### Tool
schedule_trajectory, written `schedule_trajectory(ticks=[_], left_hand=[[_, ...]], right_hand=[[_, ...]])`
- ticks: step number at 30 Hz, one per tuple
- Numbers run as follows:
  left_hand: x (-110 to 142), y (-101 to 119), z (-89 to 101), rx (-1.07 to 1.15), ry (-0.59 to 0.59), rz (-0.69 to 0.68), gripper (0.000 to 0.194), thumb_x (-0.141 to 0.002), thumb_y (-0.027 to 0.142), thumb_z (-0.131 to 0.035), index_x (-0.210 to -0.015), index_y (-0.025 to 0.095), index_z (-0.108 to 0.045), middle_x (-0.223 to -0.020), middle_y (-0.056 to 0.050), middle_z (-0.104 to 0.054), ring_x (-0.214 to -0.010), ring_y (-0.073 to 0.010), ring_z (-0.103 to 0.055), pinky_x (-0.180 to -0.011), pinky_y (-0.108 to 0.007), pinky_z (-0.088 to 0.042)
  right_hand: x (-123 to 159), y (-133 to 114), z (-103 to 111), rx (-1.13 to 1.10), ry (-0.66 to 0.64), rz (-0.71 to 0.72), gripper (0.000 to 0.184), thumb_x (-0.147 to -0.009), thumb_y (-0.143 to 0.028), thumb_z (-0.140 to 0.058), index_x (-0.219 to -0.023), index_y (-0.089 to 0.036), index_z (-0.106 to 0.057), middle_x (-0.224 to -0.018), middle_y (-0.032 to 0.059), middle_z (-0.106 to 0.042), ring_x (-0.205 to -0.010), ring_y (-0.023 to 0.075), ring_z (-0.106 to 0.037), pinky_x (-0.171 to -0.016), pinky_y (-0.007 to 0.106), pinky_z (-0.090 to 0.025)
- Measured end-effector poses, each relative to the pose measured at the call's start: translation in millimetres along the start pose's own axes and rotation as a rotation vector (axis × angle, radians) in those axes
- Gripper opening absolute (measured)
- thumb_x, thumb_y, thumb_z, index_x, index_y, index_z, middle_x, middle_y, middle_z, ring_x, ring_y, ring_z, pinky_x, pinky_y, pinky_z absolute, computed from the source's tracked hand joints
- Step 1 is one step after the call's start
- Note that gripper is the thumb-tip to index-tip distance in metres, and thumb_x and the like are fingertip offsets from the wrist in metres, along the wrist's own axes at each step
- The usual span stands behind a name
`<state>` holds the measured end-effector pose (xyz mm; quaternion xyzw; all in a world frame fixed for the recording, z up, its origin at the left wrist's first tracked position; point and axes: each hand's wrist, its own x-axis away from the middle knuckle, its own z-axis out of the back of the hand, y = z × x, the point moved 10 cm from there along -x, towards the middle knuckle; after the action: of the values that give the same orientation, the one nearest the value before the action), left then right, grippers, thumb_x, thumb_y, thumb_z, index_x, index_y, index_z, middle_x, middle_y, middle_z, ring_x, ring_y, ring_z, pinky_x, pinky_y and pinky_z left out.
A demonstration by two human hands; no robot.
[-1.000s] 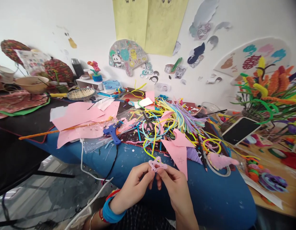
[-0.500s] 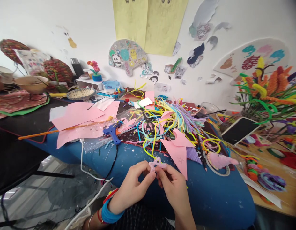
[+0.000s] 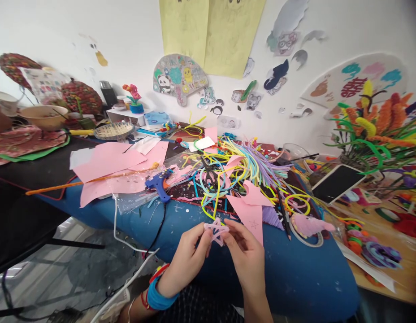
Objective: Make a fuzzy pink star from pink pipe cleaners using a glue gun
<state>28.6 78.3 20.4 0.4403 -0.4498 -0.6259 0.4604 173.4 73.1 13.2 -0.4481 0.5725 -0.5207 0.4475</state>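
Between my two hands is a small pale pink-lilac star (image 3: 217,229), fuzzy like bent pipe cleaner, with a gap in its middle. My left hand (image 3: 190,251) pinches its left point between thumb and fingers. On the other side, my right hand (image 3: 244,252) is closed on the right point. The star is held just above the near edge of the blue-covered table (image 3: 295,269). Just beyond my right hand lies a pink paper piece (image 3: 246,215) with a star drawn on it.
A blue hot glue gun (image 3: 159,185) lies left of centre near pink paper sheets (image 3: 109,161). Behind my hands are scissors (image 3: 208,172) and heaped pipe cleaners (image 3: 251,161). A pencil (image 3: 284,215), a phone (image 3: 337,183) and a pipe-cleaner bouquet (image 3: 379,121) are rightward. White cable (image 3: 115,224) hangs over the edge.
The star has turned from nearly flat to facing me more, so its opening shows. Both hands have shifted slightly, and the right fingers have risen along its side.
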Motion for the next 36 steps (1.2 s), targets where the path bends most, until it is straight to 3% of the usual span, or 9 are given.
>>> schedule_trajectory(ticks=[4,7,10,17,22,31,36], left_hand=[[-0.2,2.6,0.4,-0.014,-0.019,-0.013,0.037,-0.1,0.035,-0.038,-0.071,0.017,-0.053,-0.066,0.0,-0.055,-0.063,-0.0127,-0.051,-0.063,-0.024,-0.037],[-0.1,9.7,-0.2,0.019,-0.028,-0.067,0.032,-0.1,0.032,-0.038,-0.081,0.016,-0.058,-0.077,-0.003,-0.058,-0.072,-0.0144,-0.054,-0.069,-0.025,-0.04],[1.1,17.1,1.9,0.054,-0.015,-0.139,0.032,-0.1,0.029,-0.038,-0.079,0.016,-0.058,-0.08,-0.003,-0.056,-0.075,-0.0142,-0.052,-0.07,-0.024,-0.04],[-1.4,8.3,-6.2,0.127,-0.114,-0.065,0.037,-0.099,0.035,-0.04,-0.071,0.016,-0.055,-0.067,0.0,-0.053,-0.065,-0.0126,-0.052,-0.065,-0.024,-0.04],[-7.5,2.1,-4.0,0.142,-0.06,0.01,0.04,-0.097,0.042,-0.041,-0.067,0.017,-0.051,-0.057,0.003,-0.048,-0.052,-0.0101,-0.044,-0.053,-0.022,-0.034],[-7.9,1.1,-4.8,0.116,-0.038,-0.044,0.041,-0.098,0.039,-0.038,-0.066,0.017,-0.05,-0.054,0.004,-0.047,-0.049,-0.0099,-0.044,-0.052,-0.022,-0.034],[-5.1,8.7,2.1,-0.007,0.006,-0.069,0.039,-0.098,0.034,-0.039,-0.065,0.018,-0.049,-0.056,0.003,-0.048,-0.052,-0.0102,-0.045,-0.055,-0.022,-0.034]], right_hand=[[-2.1,-1.9,-1.5,-0.036,-0.033,0.042,0.008,-0.077,-0.031,-0.074,-0.083,-0.025,-0.076,-0.08,0.0009,-0.075,-0.07,0.0146,-0.069,-0.066,0.021,-0.057],[-3.8,1.1,-5.9,-0.1,-0.059,0.017,0.007,-0.078,-0.031,-0.073,-0.079,-0.024,-0.076,-0.074,0.0005,-0.074,-0.066,0.0138,-0.068,-0.063,0.021,-0.056],[-4.6,7.6,-8.5,-0.182,-0.061,-0.036,0.008,-0.076,-0.031,-0.075,-0.077,-0.022,-0.076,-0.069,0.0005,-0.073,-0.061,0.0131,-0.065,-0.059,0.021,-0.055],[-3.8,4.6,-7.6,-0.181,-0.075,-0.025,0.004,-0.075,-0.028,-0.076,-0.075,-0.024,-0.075,-0.069,-0.0013,-0.073,-0.062,0.0118,-0.066,-0.06,0.019,-0.054],[-2.8,0.5,-7.4,-0.096,-0.076,0.003,0.003,-0.076,-0.027,-0.075,-0.075,-0.023,-0.075,-0.072,-0.0004,-0.074,-0.067,0.0138,-0.067,-0.063,0.021,-0.055],[-2.8,9.2,-10.3,-0.158,-0.075,-0.037,0.013,-0.078,-0.034,-0.072,-0.076,-0.021,-0.074,-0.069,0.0016,-0.072,-0.063,0.0156,-0.064,-0.062,0.026,-0.054],[-2.5,4.7,-8.7,-0.024,-0.094,-0.045,0.017,-0.08,-0.036,-0.069,-0.079,-0.02,-0.075,-0.074,0.0033,-0.074,-0.068,0.0177,-0.066,-0.064,0.027,-0.056]])
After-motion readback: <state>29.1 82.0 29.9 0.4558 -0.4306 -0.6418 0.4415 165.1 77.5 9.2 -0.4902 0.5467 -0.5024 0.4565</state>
